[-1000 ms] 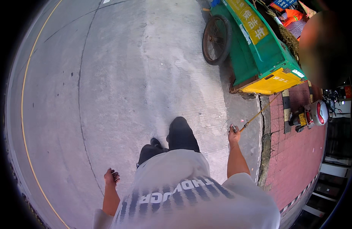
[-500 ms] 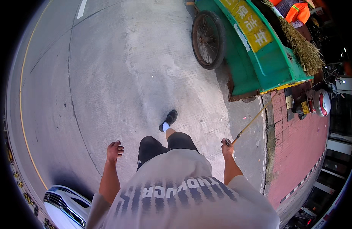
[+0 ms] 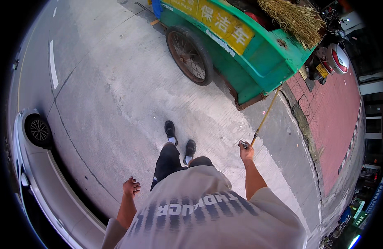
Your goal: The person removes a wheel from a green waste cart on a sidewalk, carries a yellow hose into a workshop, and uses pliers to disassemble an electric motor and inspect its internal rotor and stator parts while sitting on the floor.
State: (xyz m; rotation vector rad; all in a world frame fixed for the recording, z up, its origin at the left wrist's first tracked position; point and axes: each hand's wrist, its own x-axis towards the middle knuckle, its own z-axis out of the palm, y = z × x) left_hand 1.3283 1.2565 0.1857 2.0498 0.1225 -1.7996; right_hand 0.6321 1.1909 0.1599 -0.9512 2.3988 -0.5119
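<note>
- The right hand point(image 3: 246, 151) is closed around the near end of a long thin yellow-brown pole point(image 3: 264, 118), and the grip is the same as a moment ago; the pole slants up and away to the corner of the green handcart point(image 3: 258, 58), where its far end touches or passes just under the cart body.
- The left hand point(image 3: 131, 186) hangs at the side with its fingers loosely spread, holding nothing.
- What has changed: the cart, well ahead a second ago, is now close in front, and the feet in black shoes point(image 3: 180, 139) stand nearly together rather than mid-stride. I judge the person has walked up to the cart with the pole.
- A silver-white car point(image 3: 38, 166) has come in along the left edge, its wheel near the left hand.
- The ground is grey, worn concrete roadway point(image 3: 117, 95) with painted white dashes.
- Farther off, the cart's spoked wheel point(image 3: 189, 54) faces the road, and a bundle of dry straw point(image 3: 293, 18) lies in its bed.
- To the right runs a red brick pavement point(image 3: 341, 112), with a parked scooter beyond the cart.
</note>
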